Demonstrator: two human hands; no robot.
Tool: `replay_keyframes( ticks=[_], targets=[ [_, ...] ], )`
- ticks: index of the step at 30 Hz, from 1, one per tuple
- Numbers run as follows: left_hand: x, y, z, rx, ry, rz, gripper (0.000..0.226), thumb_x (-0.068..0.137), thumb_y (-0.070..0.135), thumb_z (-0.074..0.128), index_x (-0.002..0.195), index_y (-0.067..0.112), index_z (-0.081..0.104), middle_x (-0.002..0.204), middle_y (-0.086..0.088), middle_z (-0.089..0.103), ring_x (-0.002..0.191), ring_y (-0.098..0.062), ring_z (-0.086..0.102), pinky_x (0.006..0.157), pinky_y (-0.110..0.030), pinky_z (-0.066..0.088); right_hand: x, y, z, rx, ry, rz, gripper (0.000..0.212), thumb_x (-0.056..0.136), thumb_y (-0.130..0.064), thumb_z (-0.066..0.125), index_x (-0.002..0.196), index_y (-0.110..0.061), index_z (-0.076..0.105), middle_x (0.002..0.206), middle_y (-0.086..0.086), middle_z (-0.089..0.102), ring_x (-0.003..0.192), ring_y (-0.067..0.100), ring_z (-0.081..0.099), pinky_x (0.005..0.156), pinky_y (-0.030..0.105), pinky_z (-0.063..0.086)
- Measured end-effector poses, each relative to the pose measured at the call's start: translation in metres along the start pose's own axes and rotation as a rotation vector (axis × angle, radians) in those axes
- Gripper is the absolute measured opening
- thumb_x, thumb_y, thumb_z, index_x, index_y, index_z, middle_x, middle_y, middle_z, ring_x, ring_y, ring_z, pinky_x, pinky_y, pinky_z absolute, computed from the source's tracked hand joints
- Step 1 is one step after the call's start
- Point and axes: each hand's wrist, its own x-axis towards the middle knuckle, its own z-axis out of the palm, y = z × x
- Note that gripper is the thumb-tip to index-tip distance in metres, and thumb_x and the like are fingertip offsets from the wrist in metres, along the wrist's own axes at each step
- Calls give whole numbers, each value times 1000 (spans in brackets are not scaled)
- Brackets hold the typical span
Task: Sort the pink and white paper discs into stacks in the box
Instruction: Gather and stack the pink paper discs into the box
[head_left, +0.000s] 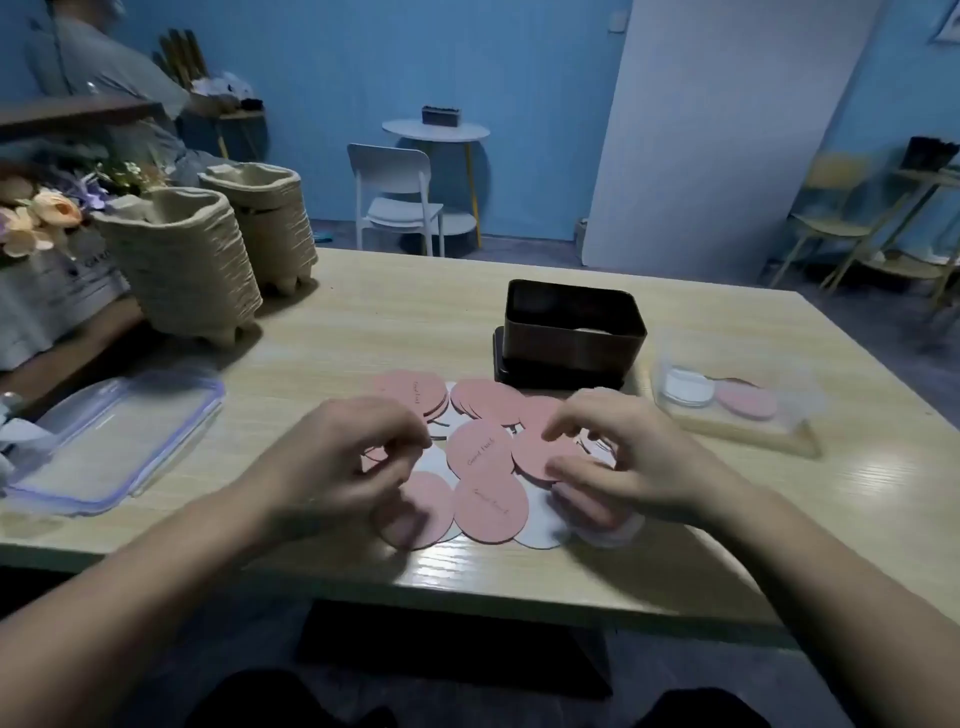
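Pink discs reading "Good Luck" cover the table; right hand pinches one. Left hand curled, grip unclear.

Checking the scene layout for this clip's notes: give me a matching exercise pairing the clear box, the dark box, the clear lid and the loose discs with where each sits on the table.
Things
1. clear box
2. dark box
3. clear lid
4. loose discs

Places
A. flat at the left edge of the table
B. mid-table, nearest the person
C. at the right, holding one white stack and one pink stack
D. just behind the loose discs

Pairs: 1-C, 2-D, 3-A, 4-B
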Motion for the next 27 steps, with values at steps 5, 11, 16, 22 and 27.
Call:
replay_keyframes(
  ticks=[5,11,16,22,27],
  targets=[
    [48,-27,15,101,-129,-14,17,93,32,58,98,21,70,90,10,65,80,-12,61,69,-37,52,20,31,2,-142,-212,-30,39,87,-61,72,115,-35,66,129,-21,55,123,7,52,98,36,49],
    [87,-53,21,147,-166,-29,23,88,37,60,104,26,71,96,14,66,88,-13,63,73,-41,55,39,43,-7,-179,-339,-124,39,85,-56,77,116,-35,67,126,-16,55,116,7,51,96,33,48],
    [114,-61,30,106,-142,0,23,86,28,69,107,21,73,101,10,65,94,-11,61,81,-39,54,48,45,-7,-236,-369,-161,46,85,-59,73,123,-37,61,123,-18,53,115,5,52,93,33,50],
    [103,-80,44,47,-146,4,25,92,34,69,114,22,71,115,10,65,109,-11,63,92,-41,53,57,47,-13,-285,-334,-176,47,83,-62,69,120,-35,56,117,-13,52,107,11,56,87,37,52],
    [97,-82,49,63,-232,-7,43,90,45,68,129,27,65,127,14,64,120,-9,58,100,-39,50,52,58,-9,-233,-222,-141,48,86,-53,71,126,-30,58,126,-11,52,107,10,61,88,32,53]
  ],
)
